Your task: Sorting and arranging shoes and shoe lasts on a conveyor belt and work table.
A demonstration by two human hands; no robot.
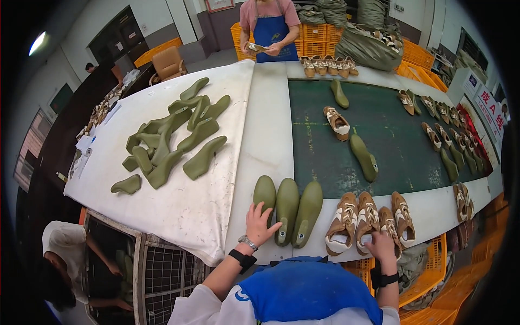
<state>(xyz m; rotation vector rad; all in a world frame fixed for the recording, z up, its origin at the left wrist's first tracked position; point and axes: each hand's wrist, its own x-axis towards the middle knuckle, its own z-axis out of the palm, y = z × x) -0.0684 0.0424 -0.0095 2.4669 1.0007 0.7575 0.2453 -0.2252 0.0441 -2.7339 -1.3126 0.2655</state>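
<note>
1. Going by the head view, the left hand (260, 225) is spread open, fingers against the near end of an olive-green, smooth, foot-shaped shoe last (264, 190). It's the leftmost of three side by side on the white tabletop (262, 149).
2. Right hand (382, 247) is down at the heels of the middle two of four brown sneakers with white stripes and laces (367, 208). Can't tell if it's gripping one.
3. Step in hand, my guess: straightening up these two rows near the table edge.
4. Next move probably calls for light fingers, since neighbours sit close enough to knock over.
5. Hard to see: the left hand covers that last's near end, right fingertips get lost against the shoes, and the far-right footwear on the dark green surface (395, 162) is tiny and crowded.
</note>
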